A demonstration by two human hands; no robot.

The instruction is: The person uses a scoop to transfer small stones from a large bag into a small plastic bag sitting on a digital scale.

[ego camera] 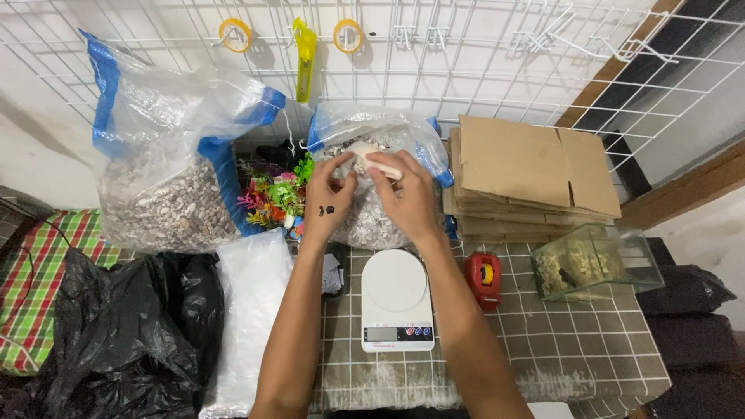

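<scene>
Home packing corner: wire wall grid (481, 70), gravel sacks (167, 186), flat cartons (528, 171), scale (396, 299).

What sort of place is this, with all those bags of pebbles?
Probably a small home packing bench for aquarium supplies. Big bags of gravel stand by a kitchen scale, flattened cardboard boxes and a small glass tank.

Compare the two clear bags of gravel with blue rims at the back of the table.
The left gravel bag is larger and taller than the middle gravel bag. The left one holds brownish mixed pebbles; the middle one holds paler, whitish stones. Nothing touches the left bag, while the left hand and right hand are at the middle bag's mouth, holding a pale object. Both are clear plastic, open-topped, against the wire grid.
</scene>
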